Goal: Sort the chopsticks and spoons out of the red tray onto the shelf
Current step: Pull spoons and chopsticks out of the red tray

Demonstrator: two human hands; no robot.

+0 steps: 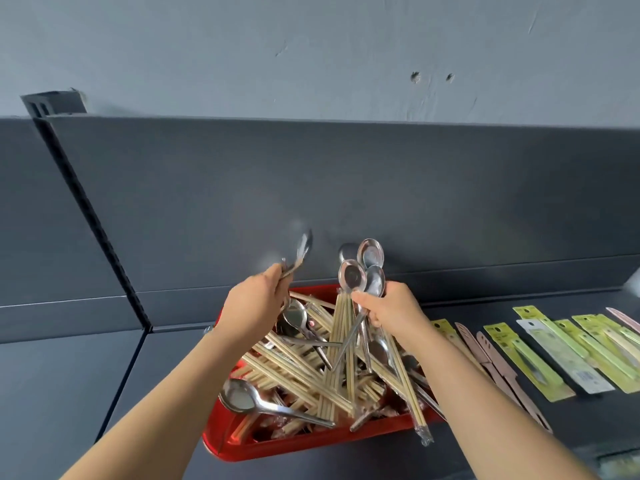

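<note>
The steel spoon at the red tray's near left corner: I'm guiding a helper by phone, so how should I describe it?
Find the red plastic tray heaped with pale bamboo chopsticks on the dark grey shelf. At its near left corner lies a steel spoon, bowl to the left, handle pointing right. Unlike the tray's other spoons, it lies whole on top, not half buried.

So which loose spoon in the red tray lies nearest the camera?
The spoon at the red tray's front-left corner, bowl up; other spoons lie farther back.
</note>
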